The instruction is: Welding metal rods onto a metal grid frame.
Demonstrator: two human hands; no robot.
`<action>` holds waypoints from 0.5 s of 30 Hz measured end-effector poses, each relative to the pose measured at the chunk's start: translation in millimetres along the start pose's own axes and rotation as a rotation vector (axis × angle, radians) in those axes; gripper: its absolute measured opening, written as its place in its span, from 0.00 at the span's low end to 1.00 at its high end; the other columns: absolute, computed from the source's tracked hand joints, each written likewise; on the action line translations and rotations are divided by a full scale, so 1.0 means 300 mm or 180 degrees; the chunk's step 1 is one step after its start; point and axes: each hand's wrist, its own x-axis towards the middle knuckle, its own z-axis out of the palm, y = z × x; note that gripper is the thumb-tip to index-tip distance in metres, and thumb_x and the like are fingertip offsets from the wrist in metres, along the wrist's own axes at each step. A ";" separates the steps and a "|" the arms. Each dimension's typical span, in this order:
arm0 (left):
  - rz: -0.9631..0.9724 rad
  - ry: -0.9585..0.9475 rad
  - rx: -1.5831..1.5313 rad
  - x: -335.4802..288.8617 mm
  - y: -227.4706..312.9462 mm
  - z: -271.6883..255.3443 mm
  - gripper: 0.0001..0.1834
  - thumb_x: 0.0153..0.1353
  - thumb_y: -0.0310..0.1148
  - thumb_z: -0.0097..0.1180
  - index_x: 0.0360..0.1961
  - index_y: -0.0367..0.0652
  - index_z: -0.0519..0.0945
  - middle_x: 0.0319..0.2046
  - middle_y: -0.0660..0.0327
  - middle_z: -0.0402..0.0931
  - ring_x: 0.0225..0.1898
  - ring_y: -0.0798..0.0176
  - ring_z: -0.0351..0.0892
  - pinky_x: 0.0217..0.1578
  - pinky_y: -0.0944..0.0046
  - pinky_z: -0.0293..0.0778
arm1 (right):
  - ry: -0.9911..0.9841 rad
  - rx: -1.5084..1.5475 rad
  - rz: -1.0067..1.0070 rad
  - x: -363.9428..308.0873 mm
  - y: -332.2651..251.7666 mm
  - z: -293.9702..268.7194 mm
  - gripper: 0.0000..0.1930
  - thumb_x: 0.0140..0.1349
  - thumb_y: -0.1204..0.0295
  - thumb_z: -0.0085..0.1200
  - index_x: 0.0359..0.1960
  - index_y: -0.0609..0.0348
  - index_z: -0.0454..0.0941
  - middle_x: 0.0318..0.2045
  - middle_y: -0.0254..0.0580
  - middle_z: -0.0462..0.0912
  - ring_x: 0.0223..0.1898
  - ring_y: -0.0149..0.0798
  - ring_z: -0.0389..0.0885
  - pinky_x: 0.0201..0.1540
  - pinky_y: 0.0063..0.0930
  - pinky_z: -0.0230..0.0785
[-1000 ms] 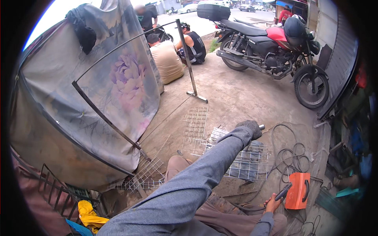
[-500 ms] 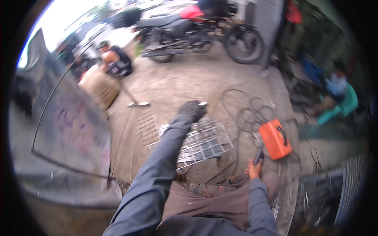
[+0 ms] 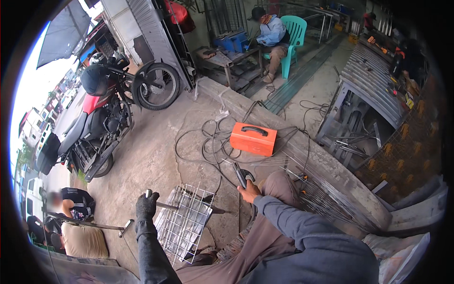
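My left hand (image 3: pixel 146 207), in a dark glove, is closed on a metal tool whose silver end (image 3: pixel 148 193) pokes out above the fist. A narrow bar runs from beside this fist toward the welded wire grid (image 3: pixel 184 222); whether it belongs to the tool I cannot tell. Silvery metal lies under the grid, low in front of me. My bare right hand (image 3: pixel 249 192) grips a black welding electrode holder (image 3: pixel 242 176), its jaws pointing up and away, right of the grid. Beyond it stands an orange welding machine (image 3: pixel 253 139) with a black handle.
Black cables (image 3: pixel 208 142) coil over the concrete. Thin metal rods (image 3: pixel 326 208) lie right of my knee. A concrete curb (image 3: pixel 302 151) crosses behind the machine. A motorcycle (image 3: pixel 101 113) stands far left; one person crouches below it, another sits in a turquoise chair (image 3: pixel 294 35).
The view has swung right, bringing more of the workshop into sight. My left arm, stretched far forward before, is now nearer, beside the grid's left edge. The right hand still grips the electrode holder.
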 end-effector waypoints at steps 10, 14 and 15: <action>0.0264 -0.0652 0.0578 -0.039 0.270 -0.045 0.38 0.47 0.61 0.65 0.44 0.33 0.85 0.46 0.38 0.82 0.51 0.38 0.82 0.52 0.48 0.76 | -0.0092 -0.0260 -0.0097 -0.076 -0.073 0.007 0.29 0.66 0.47 0.54 0.53 0.62 0.69 0.36 0.60 0.85 0.39 0.58 0.86 0.45 0.50 0.75; 0.0298 -0.0947 0.0950 -0.037 0.354 -0.048 0.39 0.46 0.62 0.65 0.45 0.33 0.85 0.47 0.38 0.82 0.51 0.38 0.82 0.52 0.47 0.76 | -0.0164 -0.0217 -0.0009 -0.061 -0.056 -0.023 0.30 0.66 0.47 0.54 0.53 0.63 0.68 0.36 0.60 0.85 0.38 0.60 0.86 0.43 0.51 0.75; 0.0314 -0.1028 0.1054 -0.041 0.367 -0.039 0.40 0.46 0.62 0.65 0.45 0.33 0.85 0.47 0.37 0.82 0.51 0.38 0.82 0.52 0.47 0.76 | -0.0236 -0.0121 0.0080 -0.052 -0.053 -0.025 0.30 0.66 0.47 0.54 0.54 0.63 0.68 0.36 0.61 0.85 0.37 0.60 0.86 0.42 0.51 0.75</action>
